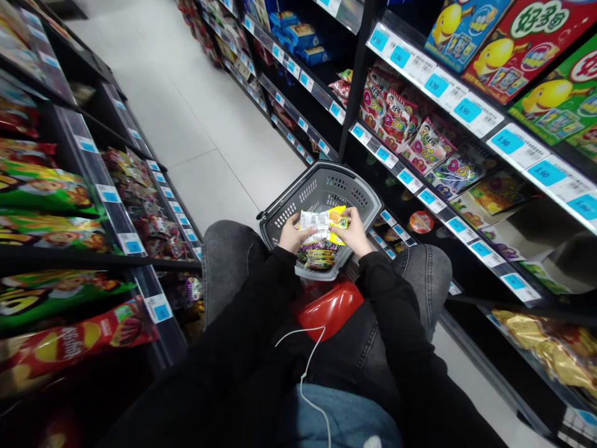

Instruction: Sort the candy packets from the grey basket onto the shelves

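Observation:
Over a grey shopping basket (359, 193), a small yellow and white candy packet (321, 225) is stretched between both hands. My left hand (291, 235) is closed on its white, printed end, thumb on top. On the yellow end, my right hand (353, 233) pinches it near the edge. Below the packet, several colourful snack packets (319, 256) lie in the near end of the basket. The fingers underneath the packet are mostly hidden.
Shelves with gummy candy bags (426, 146) and blue price tags stand to the right. Green snack bags (46, 186) and a red bag (79, 339) fill the left shelves. A red glossy object (331, 308) and a white cord (303, 376) are near my lap. Pale floor tiles (186, 112) run ahead.

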`<action>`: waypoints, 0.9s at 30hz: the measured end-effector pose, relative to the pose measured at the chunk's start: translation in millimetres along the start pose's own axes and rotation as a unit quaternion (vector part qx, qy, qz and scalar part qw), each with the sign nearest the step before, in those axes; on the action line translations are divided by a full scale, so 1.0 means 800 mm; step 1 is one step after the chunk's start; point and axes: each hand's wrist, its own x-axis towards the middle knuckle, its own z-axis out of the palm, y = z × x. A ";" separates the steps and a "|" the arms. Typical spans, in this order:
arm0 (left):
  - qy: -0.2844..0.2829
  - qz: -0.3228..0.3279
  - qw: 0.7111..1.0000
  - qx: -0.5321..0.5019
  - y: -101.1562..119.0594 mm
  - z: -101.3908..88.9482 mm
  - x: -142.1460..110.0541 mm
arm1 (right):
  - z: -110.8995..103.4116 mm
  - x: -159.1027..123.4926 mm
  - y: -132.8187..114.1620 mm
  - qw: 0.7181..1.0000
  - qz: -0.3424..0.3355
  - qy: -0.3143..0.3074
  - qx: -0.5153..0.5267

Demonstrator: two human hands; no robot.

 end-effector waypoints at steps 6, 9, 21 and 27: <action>-0.081 -0.070 0.992 -0.072 0.006 -0.001 -0.004 | -0.008 0.008 0.006 0.989 0.012 -0.045 0.143; -0.078 -0.057 0.991 -0.096 0.005 -0.001 -0.004 | -0.015 0.010 0.005 0.979 0.053 -0.076 0.180; -0.117 -0.003 0.983 -0.142 0.018 0.004 -0.011 | -0.031 0.012 0.000 0.982 0.005 -0.086 0.171; -0.119 0.023 0.978 -0.169 0.021 0.004 -0.016 | -0.035 0.008 -0.008 0.986 -0.068 -0.075 0.133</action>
